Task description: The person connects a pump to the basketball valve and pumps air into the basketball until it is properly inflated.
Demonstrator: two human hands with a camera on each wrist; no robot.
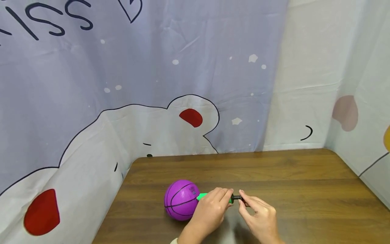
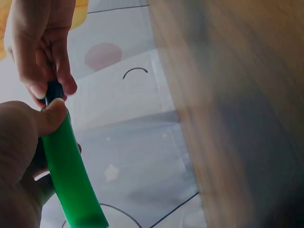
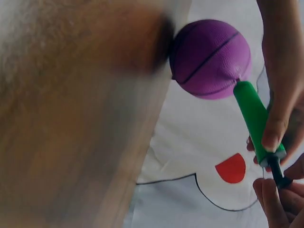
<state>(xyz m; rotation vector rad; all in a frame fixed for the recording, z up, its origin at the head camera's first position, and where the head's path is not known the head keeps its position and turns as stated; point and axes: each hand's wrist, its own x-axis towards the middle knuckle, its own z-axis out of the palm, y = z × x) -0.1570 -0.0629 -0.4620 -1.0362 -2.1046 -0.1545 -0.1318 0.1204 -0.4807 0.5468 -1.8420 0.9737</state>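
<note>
A purple ball (image 1: 181,200) with black seam lines rests on the wooden table. Against its right side, in the head view, stands the tip of a green hand pump (image 3: 252,116). My left hand (image 1: 211,209) grips the pump's green barrel, thumb along it near the black end, as the left wrist view shows. My right hand (image 1: 259,214) pinches the black pump handle (image 1: 237,197) between thumb and fingers. A short length of black rod shows between the two hands. In the right wrist view the pump's nozzle end meets the ball at a seam.
The brown wooden table (image 1: 298,183) spreads out around the ball and hands. Behind it hangs a printed cloth (image 1: 231,95) in grey-blue and white with red shapes and black lines. More cloth closes in the left and right sides.
</note>
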